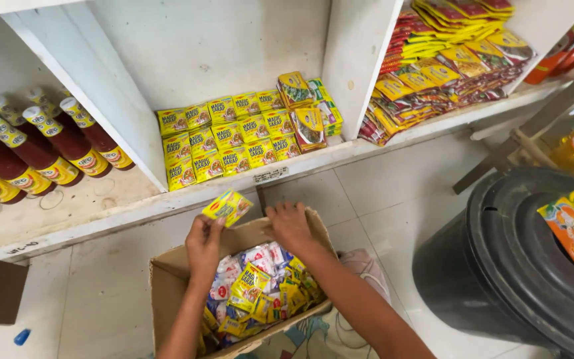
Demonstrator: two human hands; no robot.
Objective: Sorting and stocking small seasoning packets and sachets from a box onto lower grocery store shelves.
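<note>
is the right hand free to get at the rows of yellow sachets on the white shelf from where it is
Probably yes: the right hand is empty on the cardboard box rim, and the yellow sachets lie in open rows just above, with nothing between.

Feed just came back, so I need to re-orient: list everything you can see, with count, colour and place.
small sachets: too many to count, yellow and green, rows on the middle shelf bay
sauce bottles: about nine visible, dark red with yellow labels, left bay
flat packets: many, yellow and red, stacked in the right bay
cardboard box: one, brown, on the floor below the shelf
mixed sachets: many, yellow, white and red, loose in the box
bin: one, black, right
blue cap: one, floor, bottom left
left hand: holds a yellow sachet above the box
right hand: on the box's far rim
</note>
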